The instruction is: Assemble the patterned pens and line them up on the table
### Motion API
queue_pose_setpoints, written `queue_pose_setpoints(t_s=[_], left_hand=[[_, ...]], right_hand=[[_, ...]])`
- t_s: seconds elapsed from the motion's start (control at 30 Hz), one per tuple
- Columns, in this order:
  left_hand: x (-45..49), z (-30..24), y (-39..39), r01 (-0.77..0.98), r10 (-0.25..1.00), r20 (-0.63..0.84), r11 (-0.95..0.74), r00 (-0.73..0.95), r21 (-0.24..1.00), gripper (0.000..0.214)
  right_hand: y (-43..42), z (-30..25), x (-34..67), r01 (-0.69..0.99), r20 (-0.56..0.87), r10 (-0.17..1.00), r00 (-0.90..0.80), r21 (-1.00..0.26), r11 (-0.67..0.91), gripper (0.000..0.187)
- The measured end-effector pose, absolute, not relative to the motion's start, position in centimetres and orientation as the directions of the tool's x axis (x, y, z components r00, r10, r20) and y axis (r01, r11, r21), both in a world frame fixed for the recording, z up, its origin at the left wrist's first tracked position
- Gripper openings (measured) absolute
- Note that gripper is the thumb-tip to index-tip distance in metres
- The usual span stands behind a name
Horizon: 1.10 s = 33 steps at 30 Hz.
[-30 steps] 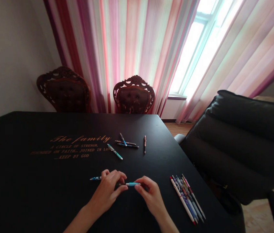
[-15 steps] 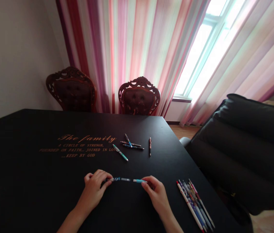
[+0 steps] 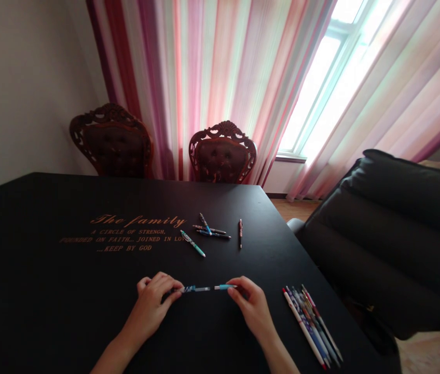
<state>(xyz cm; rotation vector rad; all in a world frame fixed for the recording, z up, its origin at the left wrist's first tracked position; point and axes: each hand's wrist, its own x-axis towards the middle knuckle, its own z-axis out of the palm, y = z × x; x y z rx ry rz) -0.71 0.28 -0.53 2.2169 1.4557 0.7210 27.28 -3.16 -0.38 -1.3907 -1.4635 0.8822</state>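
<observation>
Both my hands hold a blue patterned pen [image 3: 206, 288] level, just above the black table [image 3: 68, 291]. My left hand [image 3: 153, 306] pinches the patterned end with curled fingers. My right hand [image 3: 251, 306] pinches the light-blue end. The pen looks drawn out, with a thin clear part showing between its two halves.
A row of several pens [image 3: 311, 326] lies by my right hand near the table's right edge. Several loose pens [image 3: 208, 231] lie farther back beside gold lettering [image 3: 126, 236]. Two carved chairs [image 3: 222, 156] stand behind the table; a dark padded armchair [image 3: 399, 234] sits at the right.
My hands have moved apart along the pen, the left one sliding left. The pen's two halves have drawn apart, baring a thin middle part. The view shifted slightly.
</observation>
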Motion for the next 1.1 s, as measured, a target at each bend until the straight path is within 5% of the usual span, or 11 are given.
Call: queue_pose_setpoints(t_s=[0.3,0.5,0.67,0.87,1.0,1.1], left_hand=[[0.8,1.0,-0.7,0.691,0.891,0.182,-0.44,0.417,0.573,0.012],[1.5,1.2,-1.0,0.675,0.876,0.211,-0.472,0.435,0.567,0.011],[1.4,1.1,-1.1,0.688,0.879,0.236,-0.473,0.415,0.55,0.013],[1.8,1.0,-1.3,0.676,0.862,0.246,-0.502,0.444,0.54,0.015],[1.9,0.9,-1.6,0.689,0.884,0.235,-0.463,0.404,0.558,0.013],[2.0,1.1,-1.7,0.678,0.879,0.226,-0.469,0.419,0.566,0.013]], right_hand=[[-3.4,0.2,25.9,0.363,0.165,0.986,-0.033,-0.917,0.166,0.025],[-4.0,-0.9,24.3,0.321,-0.023,1.0,-0.015,-0.947,-0.017,0.064],[-4.2,-0.7,24.7,0.237,0.091,0.995,-0.034,-0.967,0.097,0.036],[-4.5,-0.6,24.7,0.311,-0.027,0.997,-0.066,-0.95,-0.006,0.058],[-4.6,-0.4,24.7,0.309,0.106,0.992,-0.071,-0.943,0.123,0.038],[-4.6,-0.3,24.8,0.345,0.063,0.996,-0.059,-0.935,0.08,0.05]])
